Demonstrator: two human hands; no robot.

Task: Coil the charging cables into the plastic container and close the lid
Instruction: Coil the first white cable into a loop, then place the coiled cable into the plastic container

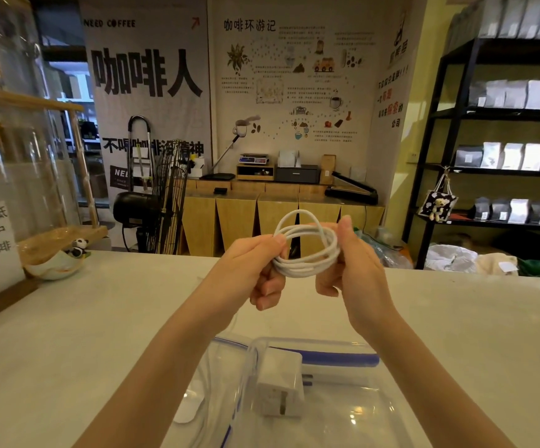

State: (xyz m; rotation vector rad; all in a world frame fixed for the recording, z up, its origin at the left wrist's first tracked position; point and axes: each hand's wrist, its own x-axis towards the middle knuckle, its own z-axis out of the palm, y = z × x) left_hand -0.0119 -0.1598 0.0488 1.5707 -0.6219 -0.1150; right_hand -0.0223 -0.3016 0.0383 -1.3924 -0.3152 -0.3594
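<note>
Meanwhile, both hands were raised above the pale counter [68, 334], the left hand [259, 266] and the right hand [355, 266] each pinching one side of a white charging cable [307, 250] wound into a loose coil between them. Below, nearer the person, the clear plastic container [343, 405] sat open on the counter with a white charger plug [281, 383] lying at it; whether its blue-edged lid [333, 358] was under or beside it could not be told.
</note>
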